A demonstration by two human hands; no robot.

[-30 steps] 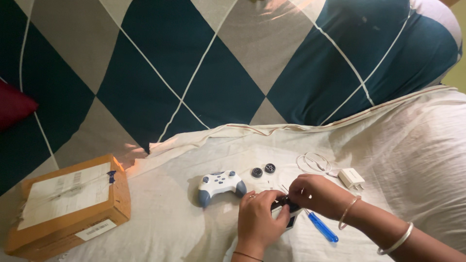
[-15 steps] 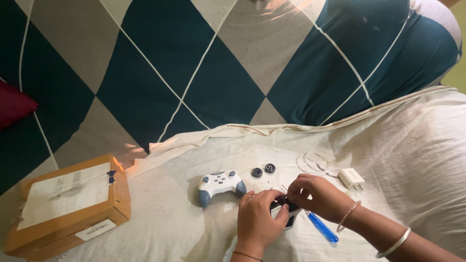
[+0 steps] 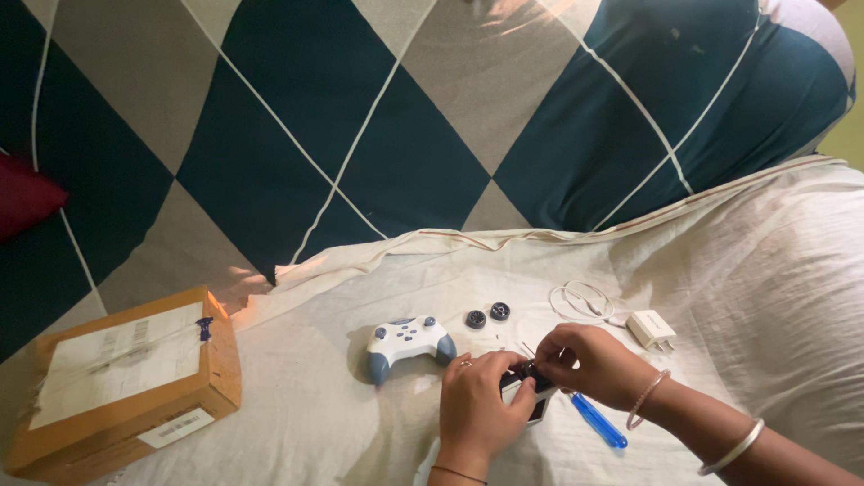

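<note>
My left hand [image 3: 477, 405] and my right hand [image 3: 589, 362] meet over a small black and white device [image 3: 531, 389] lying on a white cloth [image 3: 747, 297]. Both hands have their fingers closed on it, the left from the near side, the right from the far right. Most of the device is hidden under my fingers. A blue-handled screwdriver [image 3: 597, 420] lies just right of it, under my right wrist. A white and blue game controller [image 3: 407, 344] rests to the left of my hands.
Two small black round parts [image 3: 487, 315] lie beyond my hands. A white charger plug [image 3: 652, 328] with a coiled white cable [image 3: 583, 301] sits at the right. A cardboard box [image 3: 121, 382] stands at the left. A checkered teal and grey sheet [image 3: 360, 135] lies behind.
</note>
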